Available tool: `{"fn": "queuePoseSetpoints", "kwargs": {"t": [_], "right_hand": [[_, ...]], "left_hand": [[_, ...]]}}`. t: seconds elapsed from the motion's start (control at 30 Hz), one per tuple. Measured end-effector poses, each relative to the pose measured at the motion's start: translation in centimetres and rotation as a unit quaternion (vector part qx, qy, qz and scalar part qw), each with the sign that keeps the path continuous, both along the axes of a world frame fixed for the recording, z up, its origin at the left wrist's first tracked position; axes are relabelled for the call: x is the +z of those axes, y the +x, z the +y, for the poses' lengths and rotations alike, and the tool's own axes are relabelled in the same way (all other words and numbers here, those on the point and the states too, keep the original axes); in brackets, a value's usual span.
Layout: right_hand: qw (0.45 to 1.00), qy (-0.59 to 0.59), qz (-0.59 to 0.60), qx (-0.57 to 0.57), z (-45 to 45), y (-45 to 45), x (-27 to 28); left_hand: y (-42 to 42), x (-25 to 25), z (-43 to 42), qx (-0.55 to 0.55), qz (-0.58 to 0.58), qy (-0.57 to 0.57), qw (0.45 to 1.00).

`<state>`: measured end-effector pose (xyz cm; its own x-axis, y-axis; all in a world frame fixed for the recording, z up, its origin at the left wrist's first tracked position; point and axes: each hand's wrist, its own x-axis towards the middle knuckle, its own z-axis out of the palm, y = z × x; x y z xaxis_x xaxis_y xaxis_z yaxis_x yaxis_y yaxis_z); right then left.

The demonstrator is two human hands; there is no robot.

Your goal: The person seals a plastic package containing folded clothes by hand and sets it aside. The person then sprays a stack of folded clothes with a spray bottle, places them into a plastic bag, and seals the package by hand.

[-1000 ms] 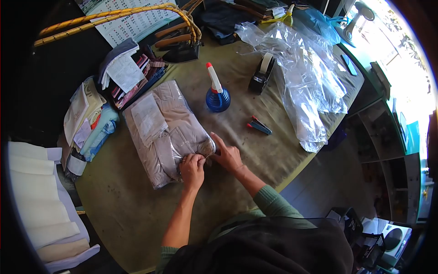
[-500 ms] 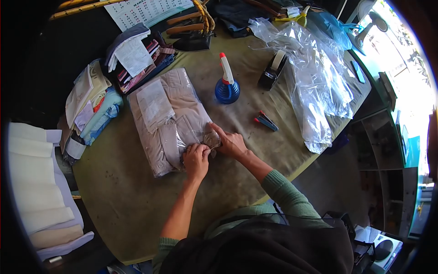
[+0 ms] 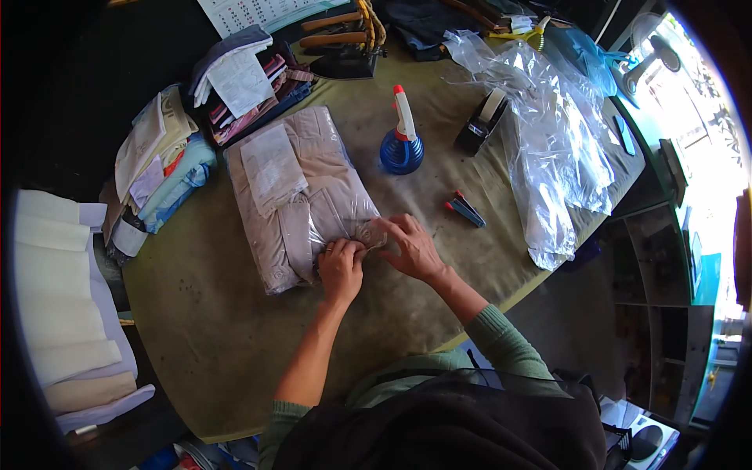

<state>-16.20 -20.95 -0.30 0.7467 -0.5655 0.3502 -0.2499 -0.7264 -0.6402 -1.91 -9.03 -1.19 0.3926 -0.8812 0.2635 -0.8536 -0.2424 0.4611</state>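
Left of the blue, ribbed plastic spray bottle [image 3: 401,153] lies a folded beige fabric bundle in clear plastic [image 3: 333,172]; the left hand [image 3: 341,270] pinches its edge, apparently for steadiness; whether the right hand [image 3: 413,249] grips is unclear.

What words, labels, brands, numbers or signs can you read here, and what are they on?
Nothing here reads clearly.
Calendar: print too small to read.
Slip on the wrapped garment: marks too faint.
Second slip on the folded clothes: print too blurred.
Cream item beside those: marks blurred.
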Motion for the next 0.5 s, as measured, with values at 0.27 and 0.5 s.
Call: {"fn": "queuePoseSetpoints", "kwargs": {"t": [0.27, 0.5], "right_hand": [[0.986, -0.062, -0.075, 0.133, -0.3, 1.2, 0.7], [0.983, -0.022, -0.135, 0.122, -1.4, 3.5, 0.5]], "left_hand": [[-0.2, -0.4, 0.2, -0.002, -0.015, -0.032, 0.999], [-1.1, -0.3, 0.4, 0.044, -0.028, -0.052, 0.997]]}}
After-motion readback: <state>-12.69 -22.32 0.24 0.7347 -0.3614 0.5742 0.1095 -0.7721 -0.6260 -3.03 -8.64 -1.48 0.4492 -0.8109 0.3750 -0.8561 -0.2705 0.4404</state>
